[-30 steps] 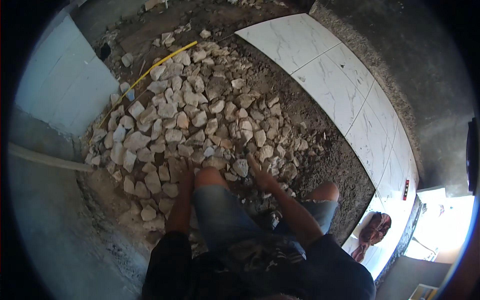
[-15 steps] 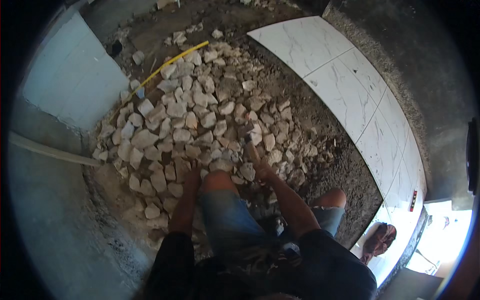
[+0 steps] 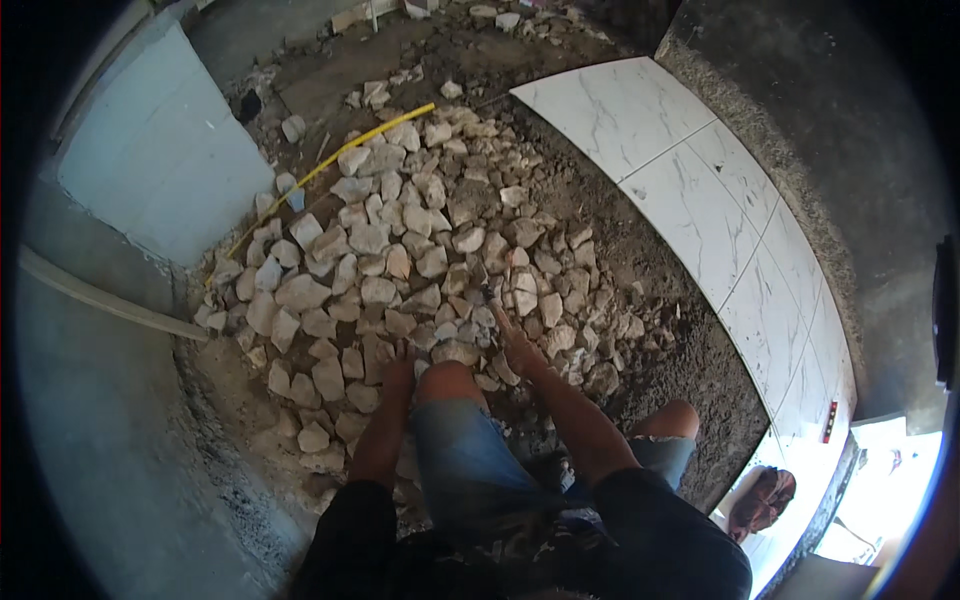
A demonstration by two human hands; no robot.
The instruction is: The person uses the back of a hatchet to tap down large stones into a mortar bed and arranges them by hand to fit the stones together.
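In the middle of the frame, the person's right hand is wrapped around the pale handle of what looks like a hammer, its dark head up at the far end, among the broken stones. Just left of the person's bent knee, the left hand rests on the stones with its fingers somewhat parted; from where I stand, I can't tell whether it grips one. The stones spread from the centre toward the upper left of the frame, packed close, with a yellow strip along their upper edge and bare dark soil at their right.

To my mind, a firm grip low on that handle serves well, as long as the swing is short and the head lands flat on a stone. The left fingers and the knee are both near the hammer, so I'd want them well out of its path. Steadying a stone from its far side seems safest, since these rough pieces could rock or chip. The white tiles, at the right, deserve care against flying bits.
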